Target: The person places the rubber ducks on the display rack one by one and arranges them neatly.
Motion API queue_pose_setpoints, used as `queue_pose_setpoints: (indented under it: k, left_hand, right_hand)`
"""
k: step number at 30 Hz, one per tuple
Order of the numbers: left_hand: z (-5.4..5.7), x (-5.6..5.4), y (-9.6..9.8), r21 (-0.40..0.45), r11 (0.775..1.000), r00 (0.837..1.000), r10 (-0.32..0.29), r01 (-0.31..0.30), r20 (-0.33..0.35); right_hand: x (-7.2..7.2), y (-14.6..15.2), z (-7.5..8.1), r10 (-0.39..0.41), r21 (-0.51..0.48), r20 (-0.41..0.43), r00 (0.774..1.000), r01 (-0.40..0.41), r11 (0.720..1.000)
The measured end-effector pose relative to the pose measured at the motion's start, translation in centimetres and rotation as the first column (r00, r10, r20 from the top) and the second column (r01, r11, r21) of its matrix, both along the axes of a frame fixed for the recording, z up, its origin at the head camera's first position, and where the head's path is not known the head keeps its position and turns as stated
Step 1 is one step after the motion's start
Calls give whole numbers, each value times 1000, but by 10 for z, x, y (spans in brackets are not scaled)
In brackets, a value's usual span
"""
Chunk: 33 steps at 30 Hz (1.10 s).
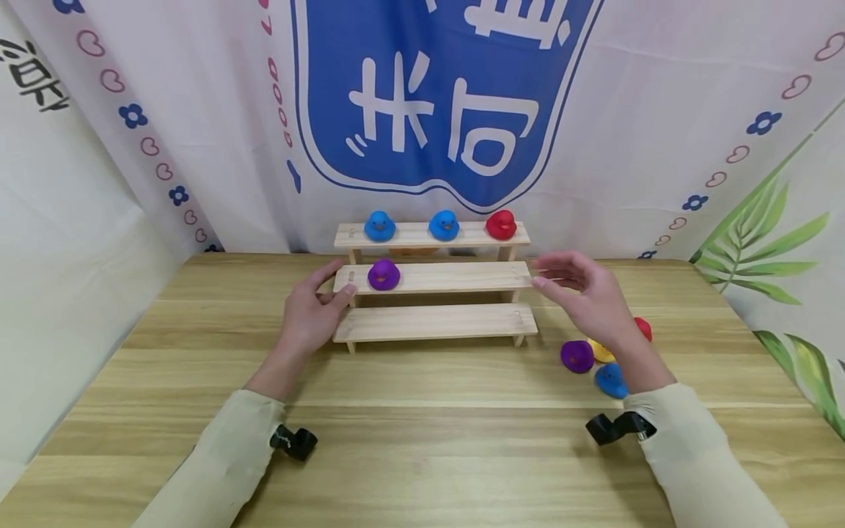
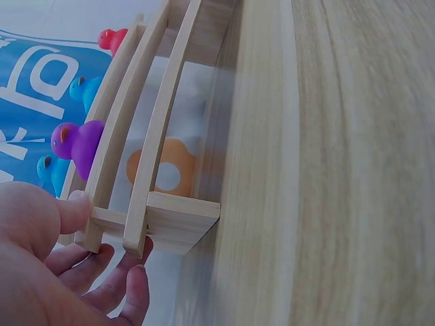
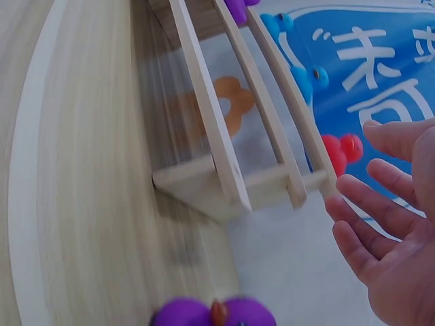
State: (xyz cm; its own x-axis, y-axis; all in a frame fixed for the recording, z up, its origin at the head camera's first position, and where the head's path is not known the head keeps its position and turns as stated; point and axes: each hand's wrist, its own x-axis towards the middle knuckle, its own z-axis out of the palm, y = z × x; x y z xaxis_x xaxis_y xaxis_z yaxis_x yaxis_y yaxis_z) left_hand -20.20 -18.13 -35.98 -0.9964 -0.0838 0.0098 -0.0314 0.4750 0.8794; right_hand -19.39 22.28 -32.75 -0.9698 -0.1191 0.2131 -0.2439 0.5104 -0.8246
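The rack (image 1: 455,276) is stretching lengthwise between left fingers (image 1: 325,273) pinching one end and right fingers (image 3: 384,205), spread, empty, hovering beside the other.

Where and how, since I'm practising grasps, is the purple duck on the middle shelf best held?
Probably pinch the purple duck by both sides of its rounded body, coming from the front and above: it sits upright on the middle shelf, top uncovered.
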Motion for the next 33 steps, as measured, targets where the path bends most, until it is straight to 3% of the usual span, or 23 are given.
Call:
queue_pose_setpoints:
  k: [11, 20, 33]
  left_hand:
    - [0, 0, 1, 8, 1000, 1000, 1, -1, 8]
    - [0, 0, 1, 5, 1000, 1000, 6, -6, 3]
    - [-1, 0, -1, -6, 1000, 1000, 7, -7, -3]
  right_hand:
    - [4, 35, -3, -111, 26, 43, 993, 110, 994]
    - [4, 67, -10, -185, 27, 24, 982, 184, 983]
    - [2, 121, -25, -185, 2, 56, 981, 185, 983]
